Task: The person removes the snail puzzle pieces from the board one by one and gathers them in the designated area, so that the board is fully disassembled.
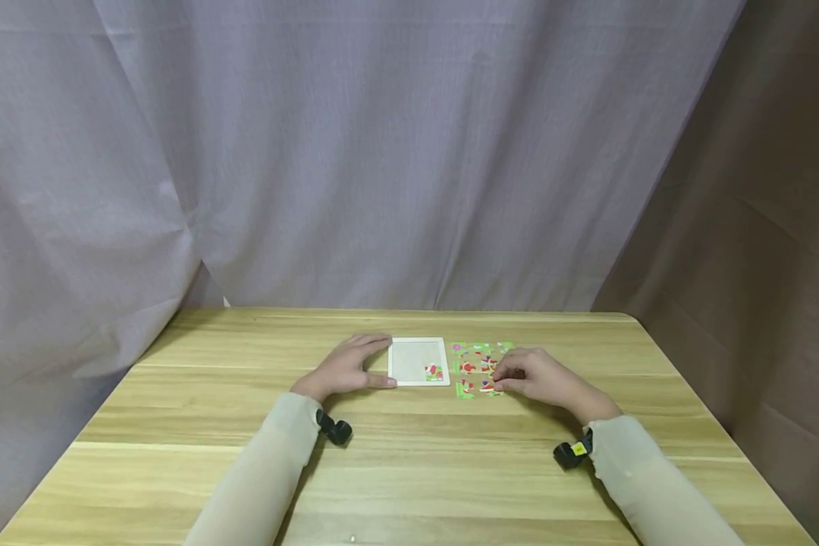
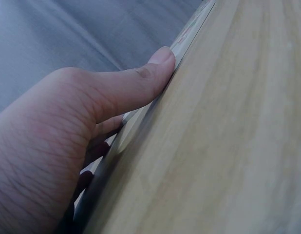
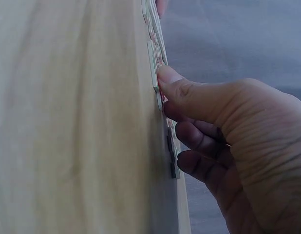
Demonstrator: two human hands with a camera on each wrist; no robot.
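A shallow white puzzle tray (image 1: 418, 383) lies on the table with one red-and-green puzzle piece (image 1: 434, 372) in its lower right corner. My left hand (image 1: 348, 367) rests against the tray's left side, fingers and thumb extended to its corners; the thumb (image 2: 136, 85) presses the near edge. To the right of the tray lie several puzzle pieces (image 1: 467, 367) in loose rows. Over the right end of these rows, my right hand (image 1: 535, 377) pinches a puzzle piece (image 3: 161, 92) between thumb and index finger. The hand partly hides that piece and its neighbours.
The wooden table (image 1: 437, 470) extends in front of the tray and to both sides. A grey curtain (image 1: 382, 152) hangs behind its back edge, and a darker brown cloth (image 1: 757, 227) hangs at the right.
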